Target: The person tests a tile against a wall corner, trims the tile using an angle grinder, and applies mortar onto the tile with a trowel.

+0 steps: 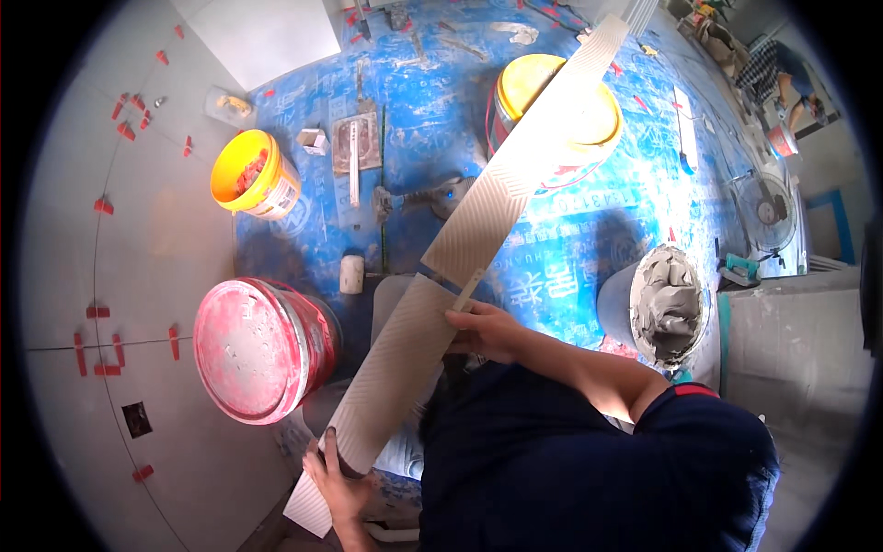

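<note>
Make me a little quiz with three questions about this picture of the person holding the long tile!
1. True or false: the left hand grips the near end of the long tile strip.
2. Which bucket holds grey mortar? A) the yellow bucket B) the grey bucket C) the red bucket
3. Fill in: the right hand holds a small ____ trowel against the tile.

Key: 1 true; 2 B; 3 notched (judging by the combed ridges; its teeth are too small to see clearly).

Tiling site: mortar bucket (669, 306), red tile spacers (99, 313).
</note>
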`<state>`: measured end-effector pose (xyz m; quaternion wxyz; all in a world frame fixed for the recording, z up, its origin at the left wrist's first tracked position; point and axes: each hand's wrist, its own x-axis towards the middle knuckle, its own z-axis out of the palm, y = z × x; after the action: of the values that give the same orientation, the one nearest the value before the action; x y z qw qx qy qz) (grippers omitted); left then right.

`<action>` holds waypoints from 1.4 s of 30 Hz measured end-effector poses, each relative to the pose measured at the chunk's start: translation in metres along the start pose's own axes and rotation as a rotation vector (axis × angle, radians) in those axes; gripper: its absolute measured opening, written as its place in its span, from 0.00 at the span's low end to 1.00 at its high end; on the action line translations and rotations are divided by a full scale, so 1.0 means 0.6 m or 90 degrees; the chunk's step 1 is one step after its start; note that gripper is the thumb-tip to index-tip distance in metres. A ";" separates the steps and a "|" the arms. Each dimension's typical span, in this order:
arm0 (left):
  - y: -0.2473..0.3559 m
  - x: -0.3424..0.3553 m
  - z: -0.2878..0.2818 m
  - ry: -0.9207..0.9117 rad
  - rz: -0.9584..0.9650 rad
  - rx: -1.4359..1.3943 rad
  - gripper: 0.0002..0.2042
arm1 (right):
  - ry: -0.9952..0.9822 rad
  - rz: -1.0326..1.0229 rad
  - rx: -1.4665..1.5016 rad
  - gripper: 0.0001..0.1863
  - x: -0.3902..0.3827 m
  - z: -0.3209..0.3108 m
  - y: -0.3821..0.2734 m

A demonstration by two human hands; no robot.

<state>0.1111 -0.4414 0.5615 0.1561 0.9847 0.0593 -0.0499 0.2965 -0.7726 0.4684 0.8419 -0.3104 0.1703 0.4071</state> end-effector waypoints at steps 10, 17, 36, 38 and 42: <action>-0.040 0.052 0.042 -0.015 0.000 -0.019 0.53 | 0.044 -0.019 0.037 0.30 0.029 -0.015 0.002; -0.033 0.060 0.051 -0.022 0.002 -0.010 0.53 | 0.056 -0.029 0.074 0.25 0.040 -0.024 0.000; -0.033 0.054 0.048 0.006 0.012 -0.009 0.50 | 0.023 -0.066 0.081 0.33 0.037 -0.030 0.025; -0.032 0.056 0.047 0.008 0.025 -0.017 0.50 | 0.016 -0.080 0.075 0.34 0.036 -0.031 0.025; -0.029 0.059 0.047 0.006 0.023 -0.005 0.49 | 0.011 -0.084 0.084 0.35 0.041 -0.040 0.030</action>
<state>0.1416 -0.4302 0.5253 0.1604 0.9852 0.0426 -0.0421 0.2965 -0.7660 0.4303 0.8841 -0.2683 0.1832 0.3358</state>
